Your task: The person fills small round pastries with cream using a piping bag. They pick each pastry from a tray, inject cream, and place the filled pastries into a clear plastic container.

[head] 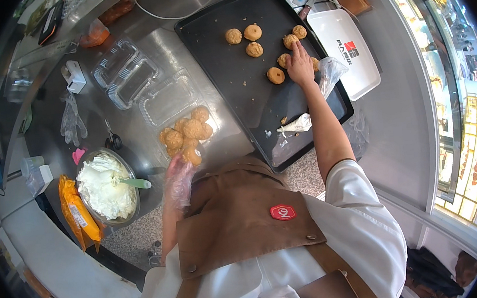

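Note:
My left hand (178,176), in a clear plastic glove, holds a cream puff (191,155) with a white spot of cream on its side. Just beyond it, several golden puffs (192,129) are heaped at a clear plastic clamshell box (169,97). My bare right hand (300,66) reaches over a black baking tray (230,63). Its fingertips touch a puff (290,41); whether they grip it is hidden. Other puffs lie partly under or beside that hand, one with a hole in its base (276,75). A piping bag (298,124) with white cream lies on the tray's near part.
At left stand a metal bowl of white cream (106,185) with a green-handled spatula (136,183), an orange packet (78,211) and scissors (112,139). Another clear box (128,73) lies behind. A white tray (347,52) sits right of the baking tray, beside a glass display case (443,86).

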Demonstrator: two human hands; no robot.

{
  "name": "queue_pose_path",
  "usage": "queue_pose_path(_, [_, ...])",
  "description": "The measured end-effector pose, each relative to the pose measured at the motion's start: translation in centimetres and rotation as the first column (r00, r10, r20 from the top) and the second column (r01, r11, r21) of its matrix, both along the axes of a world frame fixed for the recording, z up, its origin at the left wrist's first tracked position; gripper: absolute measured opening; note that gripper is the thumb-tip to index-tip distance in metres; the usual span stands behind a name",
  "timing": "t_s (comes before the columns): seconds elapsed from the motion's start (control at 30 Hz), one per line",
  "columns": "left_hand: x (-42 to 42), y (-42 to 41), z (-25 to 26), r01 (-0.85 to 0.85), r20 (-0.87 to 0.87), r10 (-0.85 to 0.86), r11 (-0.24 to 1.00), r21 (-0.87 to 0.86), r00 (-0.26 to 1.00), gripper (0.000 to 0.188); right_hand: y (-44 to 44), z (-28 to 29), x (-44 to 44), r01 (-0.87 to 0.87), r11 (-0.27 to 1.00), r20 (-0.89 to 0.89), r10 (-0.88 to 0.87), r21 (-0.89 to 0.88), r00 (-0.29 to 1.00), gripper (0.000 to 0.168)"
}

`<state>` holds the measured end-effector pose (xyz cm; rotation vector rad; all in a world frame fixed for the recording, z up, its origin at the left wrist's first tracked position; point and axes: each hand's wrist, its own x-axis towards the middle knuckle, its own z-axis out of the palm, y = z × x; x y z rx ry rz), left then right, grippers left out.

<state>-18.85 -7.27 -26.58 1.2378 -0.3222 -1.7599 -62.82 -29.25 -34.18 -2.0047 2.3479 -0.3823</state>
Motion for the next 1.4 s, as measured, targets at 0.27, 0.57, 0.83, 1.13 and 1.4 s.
queue_pose_path(0.27, [-0.1,-0.2,0.3,0.035,-0.001,-0.035,0.999,-0.028,0.999,0.053,-1.2,1.1,1.5,0.045,0.995,0.062,-0.04,-0.085,0.997,0.075])
queue_pose_path(0.57, [0.1,-0.3,0.4,0.029,0.009,-0.029,1.0,-0.008,1.0,0.051,-2.6,2.4,5.5,0.132,0.991,0.037,-0.132,-0.004,0.991,0.094])
queue_pose_path(0.83, [0.1,-0.3,0.4,0.039,0.002,-0.039,0.999,-0.024,0.999,0.052,-2.7,4.0,8.7,-0.138,0.973,0.01,0.143,-0.187,0.99,0.074])
queue_pose_path(1.13, [0.2,-0.1,-0.3,-0.003,-0.021,0.002,1.0,-0.026,1.0,0.052,-0.6,4.8,9.0,-0.148,0.938,0.05,0.172,-0.313,0.984,0.056])
queue_pose_path(1.4, [0.2,0.2,-1.2,0.01,-0.032,-0.011,1.0,-0.022,0.999,0.048,8.0,3.3,7.0,0.076,0.909,0.228,0.021,-0.41,0.973,0.031])
